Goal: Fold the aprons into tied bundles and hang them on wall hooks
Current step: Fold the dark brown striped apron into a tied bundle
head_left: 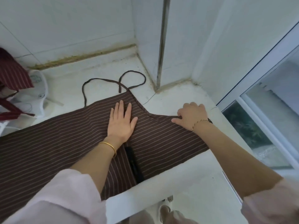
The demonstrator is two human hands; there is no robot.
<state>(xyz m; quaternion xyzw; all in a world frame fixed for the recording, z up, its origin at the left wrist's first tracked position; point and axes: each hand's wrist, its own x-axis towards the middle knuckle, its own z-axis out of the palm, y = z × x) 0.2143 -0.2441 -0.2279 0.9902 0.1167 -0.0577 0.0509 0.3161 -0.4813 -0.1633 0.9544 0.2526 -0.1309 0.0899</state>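
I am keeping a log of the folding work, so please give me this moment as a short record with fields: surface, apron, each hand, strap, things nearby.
surface: white counter in a tiled corner
apron: brown striped apron, spread out flat, no bundle yet
left hand: left hand, fingers straight, presses flat on the bib
right hand: right hand, fingers curled, grips the apron's right edge
strap: dark neck strap, lies looped behind the bib
nearby: red striped apron and white plastic bag, far left

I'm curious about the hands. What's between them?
Only the brown striped apron, lying flat between the left hand and the right hand. The head view shows it.
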